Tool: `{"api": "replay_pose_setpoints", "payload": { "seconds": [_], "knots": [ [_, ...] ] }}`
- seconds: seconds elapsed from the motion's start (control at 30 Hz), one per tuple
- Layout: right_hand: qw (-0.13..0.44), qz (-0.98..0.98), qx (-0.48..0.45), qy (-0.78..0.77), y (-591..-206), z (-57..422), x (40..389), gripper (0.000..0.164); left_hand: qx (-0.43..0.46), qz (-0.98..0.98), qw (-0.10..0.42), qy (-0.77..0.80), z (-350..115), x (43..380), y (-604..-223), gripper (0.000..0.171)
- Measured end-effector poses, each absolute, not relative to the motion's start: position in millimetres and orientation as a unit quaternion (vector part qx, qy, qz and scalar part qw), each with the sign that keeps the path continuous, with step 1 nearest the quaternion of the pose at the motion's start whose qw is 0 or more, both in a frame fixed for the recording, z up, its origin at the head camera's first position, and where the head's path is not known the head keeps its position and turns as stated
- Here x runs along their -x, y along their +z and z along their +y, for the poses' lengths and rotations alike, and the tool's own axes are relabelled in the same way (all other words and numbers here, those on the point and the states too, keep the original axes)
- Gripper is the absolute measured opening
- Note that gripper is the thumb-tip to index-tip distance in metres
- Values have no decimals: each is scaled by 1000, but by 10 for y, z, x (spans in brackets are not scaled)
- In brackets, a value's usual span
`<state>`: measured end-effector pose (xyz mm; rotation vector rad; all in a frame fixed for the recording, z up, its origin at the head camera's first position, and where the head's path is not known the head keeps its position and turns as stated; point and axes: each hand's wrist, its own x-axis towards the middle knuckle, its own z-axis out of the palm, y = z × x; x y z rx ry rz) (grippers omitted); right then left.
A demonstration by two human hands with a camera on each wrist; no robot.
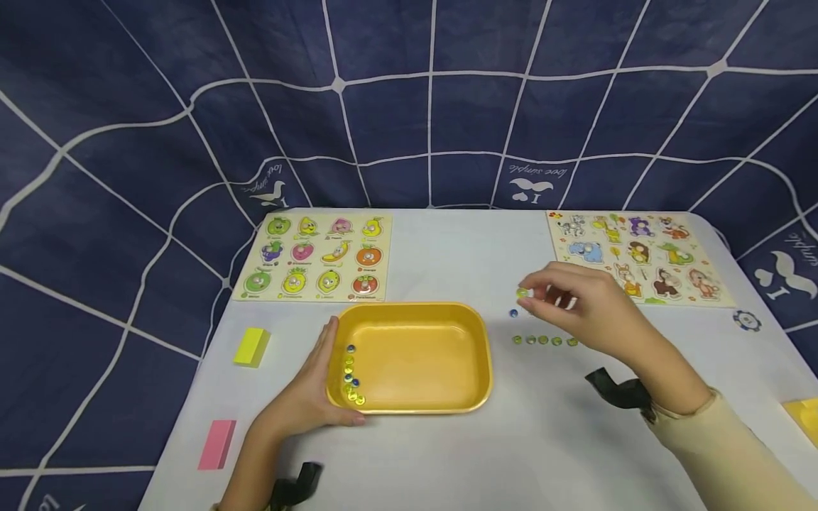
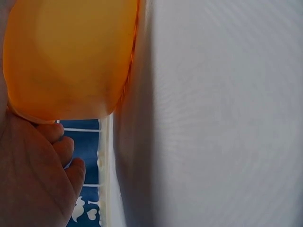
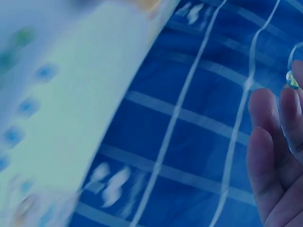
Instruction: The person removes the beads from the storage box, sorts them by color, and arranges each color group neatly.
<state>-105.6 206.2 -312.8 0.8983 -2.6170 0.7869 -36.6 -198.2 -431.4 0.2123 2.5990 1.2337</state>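
My left hand (image 1: 313,390) holds the left front corner of a yellow tray (image 1: 412,410), thumb along the front side and fingers against the left wall. The left wrist view shows the tray's orange-looking wall (image 2: 71,61) beside the palm. Inside the tray, several yellow-green and blue marbles (image 1: 348,360) lie along its left end. Between thumb and fingertips, my right hand (image 1: 591,309) pinches a small clear glass marble (image 1: 524,292) with a yellow-green core, raised over the table. Below it are a blue marble (image 1: 513,312) and a row of yellow-green marbles (image 1: 543,340).
A fruit puzzle board (image 1: 313,257) lies back left, an animal puzzle board (image 1: 639,259) back right. Yellow (image 1: 252,347) and pink (image 1: 217,445) blocks lie at left. A poker chip (image 1: 746,321) and a yellow object (image 1: 805,419) are at right. Dark cloth (image 1: 428,113) hangs behind.
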Motion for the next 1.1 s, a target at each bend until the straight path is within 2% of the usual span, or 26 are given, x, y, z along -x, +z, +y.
{"api": "replay_pose_setpoints", "payload": {
  "seconds": [0.13, 0.3, 0.53, 0.73, 1.1],
  "knots": [
    [118, -933, -229, 252, -3392, 2505, 973, 23, -73, 892, 133, 427, -1974, 360, -4321, 147],
    [66, -959, -143, 236, -3784, 2997, 857, 13, -70, 893, 135, 425, -1965, 367, -4312, 147],
    [2, -975, -76, 208, -4126, 3485, 789, 19, -74, 897, 129, 417, -1962, 375, -4300, 146],
    [-43, -975, -77, 202, -4244, 3636, 833, 20, -71, 897, 125, 418, -1967, 378, -4301, 146],
    [-75, -968, -68, 228, -4352, 3644, 934, 26, -65, 898, 122, 417, -1961, 401, -4310, 148]
  ]
}}
